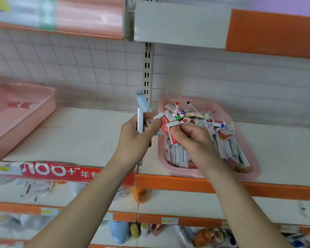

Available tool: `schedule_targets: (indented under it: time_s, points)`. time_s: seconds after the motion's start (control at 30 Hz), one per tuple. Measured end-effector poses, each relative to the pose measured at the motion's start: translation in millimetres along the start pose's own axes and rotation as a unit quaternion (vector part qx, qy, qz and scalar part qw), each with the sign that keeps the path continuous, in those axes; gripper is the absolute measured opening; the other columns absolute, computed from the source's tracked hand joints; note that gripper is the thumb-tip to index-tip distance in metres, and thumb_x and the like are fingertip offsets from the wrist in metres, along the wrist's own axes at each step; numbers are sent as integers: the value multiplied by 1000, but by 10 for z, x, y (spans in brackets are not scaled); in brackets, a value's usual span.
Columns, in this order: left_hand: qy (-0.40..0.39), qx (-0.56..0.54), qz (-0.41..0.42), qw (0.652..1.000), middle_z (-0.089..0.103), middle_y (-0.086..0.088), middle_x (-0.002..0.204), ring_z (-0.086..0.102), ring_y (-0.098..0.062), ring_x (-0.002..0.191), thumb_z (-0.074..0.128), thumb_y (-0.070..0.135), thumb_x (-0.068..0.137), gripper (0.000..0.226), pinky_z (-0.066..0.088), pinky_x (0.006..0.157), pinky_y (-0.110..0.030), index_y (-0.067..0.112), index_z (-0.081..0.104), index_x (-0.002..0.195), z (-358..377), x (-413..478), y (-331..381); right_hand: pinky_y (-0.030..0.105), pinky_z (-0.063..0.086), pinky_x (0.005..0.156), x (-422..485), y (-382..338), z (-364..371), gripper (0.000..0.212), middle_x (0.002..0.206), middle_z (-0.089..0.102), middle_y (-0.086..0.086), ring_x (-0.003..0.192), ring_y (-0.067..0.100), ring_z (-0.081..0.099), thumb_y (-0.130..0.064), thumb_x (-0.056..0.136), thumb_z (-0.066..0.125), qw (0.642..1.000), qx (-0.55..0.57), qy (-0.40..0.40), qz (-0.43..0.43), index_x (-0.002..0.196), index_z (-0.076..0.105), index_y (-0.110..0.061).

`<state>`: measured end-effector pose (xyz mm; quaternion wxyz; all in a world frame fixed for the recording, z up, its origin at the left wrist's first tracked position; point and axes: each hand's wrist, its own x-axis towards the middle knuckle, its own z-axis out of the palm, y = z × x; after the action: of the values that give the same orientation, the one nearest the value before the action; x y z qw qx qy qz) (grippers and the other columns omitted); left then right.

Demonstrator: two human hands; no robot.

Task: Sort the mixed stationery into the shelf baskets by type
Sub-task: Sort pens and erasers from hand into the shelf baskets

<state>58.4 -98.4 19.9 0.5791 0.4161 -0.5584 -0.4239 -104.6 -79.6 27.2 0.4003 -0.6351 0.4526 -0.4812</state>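
Note:
A pink basket [247, 169] on the shelf right of centre is heaped with mixed stationery [220, 140]: white markers with coloured caps and red-and-white erasers. My left hand [134, 138] grips several items just left of the basket: a white pen [140, 120], a pale blue packet [141, 101] and a red-and-white eraser. My right hand [191, 138], over the basket's near left part, pinches a red-and-white eraser [174, 130]. The two hands almost touch. A second pink basket [25, 120] stands at the far left holding one red-and-white item [21, 105].
The cream shelf [82, 140] has an orange front edge [177, 183] and a red banner at the left. A slotted metal upright [148, 72] rises behind my hands. An upper shelf overhangs. Lower shelves hold assorted goods.

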Motion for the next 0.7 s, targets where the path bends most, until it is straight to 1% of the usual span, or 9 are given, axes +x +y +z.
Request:
schedule_targets:
  time_s: [0.07, 0.17, 0.23, 0.3, 0.37, 0.43, 0.5, 0.63, 0.7]
  points:
    - [35, 7, 4, 999, 58, 12, 57, 46, -8, 47, 67, 23, 94, 9, 41, 47, -19, 17, 68, 88, -299, 8, 28, 16, 35, 59, 65, -57, 264, 25, 58, 52, -19, 57, -4, 45, -24, 97, 57, 1000, -5, -18, -12, 78, 72, -27]
    - [69, 26, 17, 997, 60, 9, 61, 47, -11, 49, 68, 28, 94, 14, 43, 48, -23, 14, 67, 95, -836, -11, 100, 11, 38, 59, 166, -164, 743, 19, 62, 59, -20, 60, -3, 51, -32, 92, 59, 999, 22, -40, -17, 94, 73, -20]
    - [88, 40, 22, 995, 59, 7, 62, 46, -12, 49, 67, 28, 94, 17, 42, 49, -25, 12, 66, 98, -1271, -32, 147, 16, 37, 56, 249, -239, 1131, 20, 64, 59, -12, 59, 3, 48, -38, 87, 63, 999, 44, -31, -6, 91, 73, -21]
    - [104, 50, 22, 993, 56, 6, 60, 44, -13, 49, 66, 25, 95, 15, 40, 49, -25, 11, 66, 98, -1744, -58, 195, 22, 38, 54, 321, -311, 1530, 17, 69, 58, 1, 62, 11, 48, -39, 84, 65, 997, 66, -28, 0, 88, 73, -25]
    - [120, 63, 20, 991, 57, 9, 58, 46, -10, 48, 66, 25, 95, 10, 41, 48, -24, 15, 65, 94, -2256, -86, 242, 22, 41, 53, 394, -394, 1953, 14, 76, 67, 0, 65, 12, 58, -38, 85, 66, 997, 73, -34, 4, 90, 74, -28]
    - [130, 78, 25, 988, 58, 13, 56, 47, -7, 47, 66, 25, 95, 7, 40, 47, -22, 19, 65, 91, -2755, -126, 286, 20, 34, 46, 461, -464, 2381, 10, 86, 71, 8, 67, 16, 66, -31, 90, 66, 994, 92, -55, 12, 93, 75, -27]
    - [143, 81, 20, 986, 58, 13, 54, 45, -7, 46, 66, 24, 95, 7, 38, 45, -22, 20, 65, 89, -3228, -161, 309, 19, 25, 43, 535, -530, 2809, 12, 85, 70, 13, 61, 17, 64, -22, 95, 63, 992, 104, -72, 14, 94, 75, -22]
    - [164, 81, 5, 983, 63, 9, 57, 44, -9, 43, 67, 25, 95, 11, 39, 42, -22, 15, 66, 93, -4054, -222, 297, 17, 33, 49, 677, -618, 3537, 18, 71, 61, 4, 64, 13, 50, -16, 98, 59, 992, 90, -82, 15, 89, 75, -12]
    - [171, 83, -2, 982, 64, 9, 59, 47, -6, 43, 69, 26, 94, 13, 40, 41, -22, 13, 67, 95, -4352, -225, 289, 16, 38, 54, 747, -651, 3789, 15, 67, 57, -3, 63, 10, 49, -17, 96, 62, 994, 70, -86, 19, 91, 75, -16]
